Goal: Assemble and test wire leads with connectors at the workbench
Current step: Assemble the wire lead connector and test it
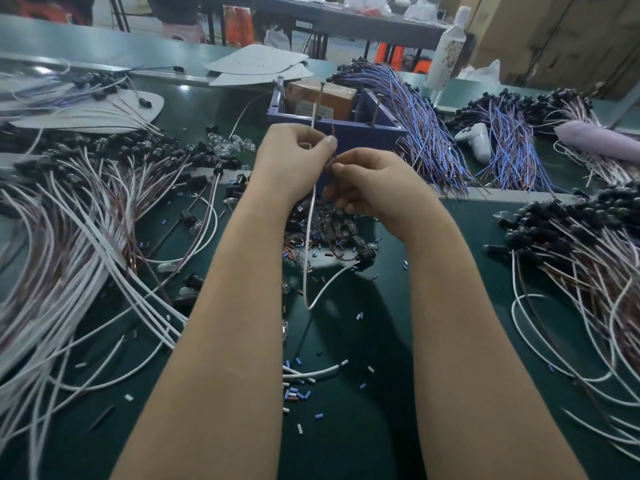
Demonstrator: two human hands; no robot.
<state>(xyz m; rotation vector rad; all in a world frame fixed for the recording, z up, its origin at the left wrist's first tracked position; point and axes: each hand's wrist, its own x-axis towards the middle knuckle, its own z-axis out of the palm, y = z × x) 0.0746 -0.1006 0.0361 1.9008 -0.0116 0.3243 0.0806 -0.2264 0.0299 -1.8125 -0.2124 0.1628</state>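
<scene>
Head cam, watching this one remotely, so here's what worries me. Both hands are up and nearly touching, right in front of the blue box. The left hand pinches a white wire between thumb and fingers, and the right hand pinches a thin brown wire at the fingertips. I can't tell if its lower curled fingers are hiding anything else.

The white wire hangs down off the left hand, loops just over the green mat and climbs back toward a black socket lying at the edge of the pile of little glass bulbs.

My guess at failure modes:
- Lift or tug the lead and that socket drags through the bulbs, so something rolls off or cracks.
- The low loop catches the cut sleeve bits or a stray lead from the big bundle on the left, and the pull yanks a wire out of a fingertip pinch.
- Both grips are light ones on skinny wire, so a slip seems easy.
- The wire ends sit close to the upright pins on the box. If that's the tester, crossed ends would probably give a bad reading.
</scene>
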